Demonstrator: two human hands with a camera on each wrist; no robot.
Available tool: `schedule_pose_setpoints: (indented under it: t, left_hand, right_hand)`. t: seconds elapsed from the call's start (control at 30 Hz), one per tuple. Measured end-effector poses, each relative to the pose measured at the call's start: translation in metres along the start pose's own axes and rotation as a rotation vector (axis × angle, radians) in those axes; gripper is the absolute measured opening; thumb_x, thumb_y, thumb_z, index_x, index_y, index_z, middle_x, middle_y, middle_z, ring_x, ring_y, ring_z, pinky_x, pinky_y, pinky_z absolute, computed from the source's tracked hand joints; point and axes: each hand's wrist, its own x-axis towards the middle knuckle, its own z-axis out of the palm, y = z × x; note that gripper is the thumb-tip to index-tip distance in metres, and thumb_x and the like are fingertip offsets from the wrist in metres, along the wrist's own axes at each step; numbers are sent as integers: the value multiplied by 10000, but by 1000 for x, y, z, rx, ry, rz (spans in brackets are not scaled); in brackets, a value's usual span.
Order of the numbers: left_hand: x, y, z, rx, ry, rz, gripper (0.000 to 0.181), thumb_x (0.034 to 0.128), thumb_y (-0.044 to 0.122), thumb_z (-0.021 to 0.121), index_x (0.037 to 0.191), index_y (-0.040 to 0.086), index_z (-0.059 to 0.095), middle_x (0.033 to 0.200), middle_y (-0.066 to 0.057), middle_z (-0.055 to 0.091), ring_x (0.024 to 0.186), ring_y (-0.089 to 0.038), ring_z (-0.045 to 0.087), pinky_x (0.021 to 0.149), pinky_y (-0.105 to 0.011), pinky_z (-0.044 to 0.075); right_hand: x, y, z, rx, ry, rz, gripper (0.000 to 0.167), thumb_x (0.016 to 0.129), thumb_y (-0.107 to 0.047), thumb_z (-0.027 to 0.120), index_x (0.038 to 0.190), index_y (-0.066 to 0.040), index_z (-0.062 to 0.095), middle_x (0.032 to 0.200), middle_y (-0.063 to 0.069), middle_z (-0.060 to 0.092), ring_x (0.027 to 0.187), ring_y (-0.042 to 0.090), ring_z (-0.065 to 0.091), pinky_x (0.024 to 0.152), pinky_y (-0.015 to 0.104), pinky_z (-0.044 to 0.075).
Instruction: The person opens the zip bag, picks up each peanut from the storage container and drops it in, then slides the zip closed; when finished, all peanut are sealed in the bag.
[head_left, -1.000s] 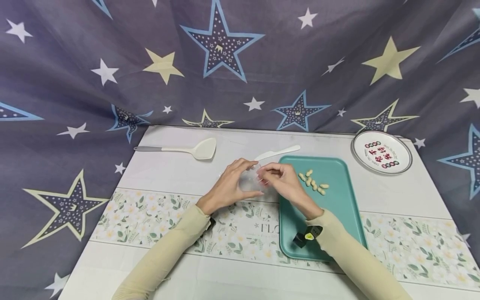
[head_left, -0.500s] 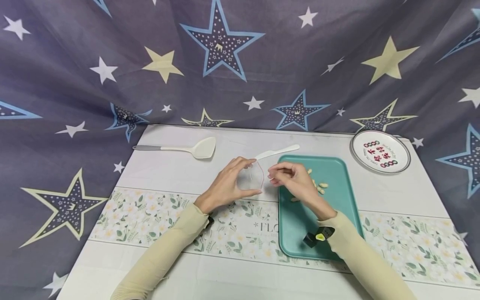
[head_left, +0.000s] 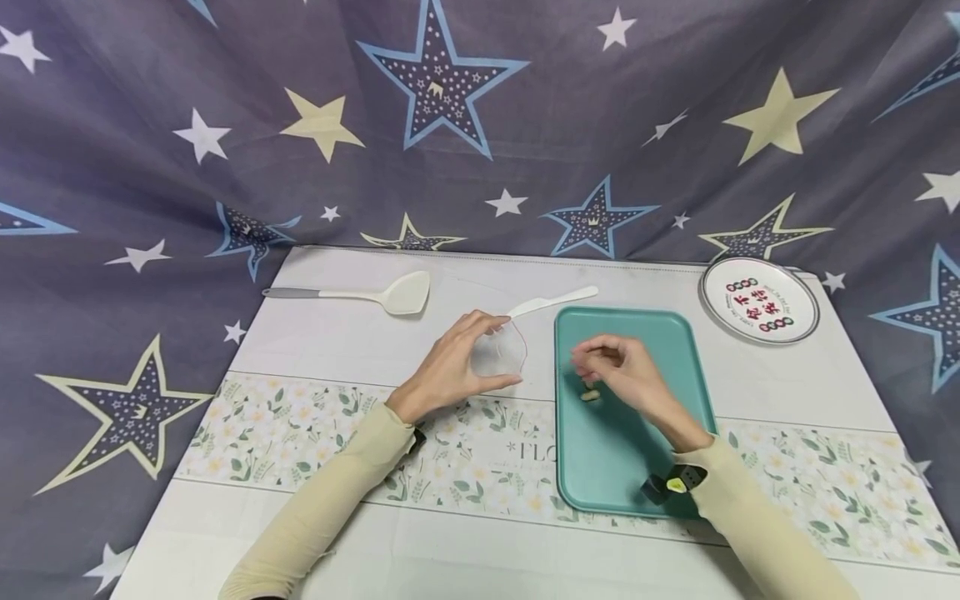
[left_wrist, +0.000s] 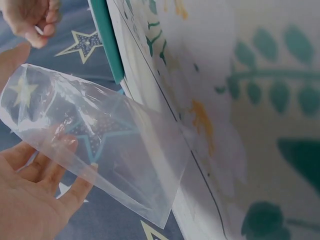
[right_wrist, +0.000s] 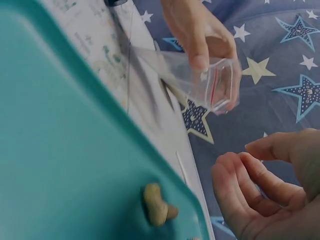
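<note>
My left hand point(head_left: 447, 367) holds a clear zip-lock bag point(left_wrist: 100, 135), thumb and fingers spread at its mouth so that it gapes. A red line runs along the mouth of the bag point(right_wrist: 212, 85) in the right wrist view. Over the left part of the teal tray point(head_left: 637, 467) hovers my right hand point(head_left: 618, 371), its fingers loosely bent with nothing visible between them. Peanuts point(head_left: 590, 395) lie on the tray just below those fingers; the hand hides others. Close up, a peanut point(right_wrist: 156, 206) sits near the tray's edge, apart from the fingertips.
A white spatula with a grey handle point(head_left: 405, 293) lies at the back left. Behind the bag is a white plastic knife point(head_left: 555, 300). A round plate with red characters point(head_left: 759, 300) stands at the back right. A star-patterned curtain point(head_left: 450, 192) hangs behind the table.
My right hand has drawn back from the bag's mouth and moved right, over the peanuts on the tray. My left hand stays nearly in place, still holding the bag.
</note>
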Motion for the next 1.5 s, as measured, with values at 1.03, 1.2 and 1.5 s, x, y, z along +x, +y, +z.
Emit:
schedule_pose_setpoints:
  t: [1.03,1.2,1.5]
  left_hand:
    - [1,2,0,16,-5,-18,855,772,559,883,1467,160,585,1323,15,632,1187,-158,625,1055,-389,552]
    - [1,1,1,11,-2,-13,848,768,557,888,1457,159,594,1322,22,634,1183,-153,628,1045,-379,556]
    - [1,3,2,14,-2,-8,845,766,552,890,1453,156,599,1319,26,632,1174,-156,631,1036,-379,560]
  right_hand:
    - [-25,33,1,-463,19,-124,157,851,-56,849,988,-58,772,913,68,774,803,145,695,730,286,585]
    - [-27,33,3,-471,-13,-125,133,863,-18,823,977,-51,762,866,51,749,771,114,668,687,224,564]
    - [-26,34,4,-455,-33,-106,121,869,1,801,981,-19,758,848,63,743,751,112,659,667,208,562]
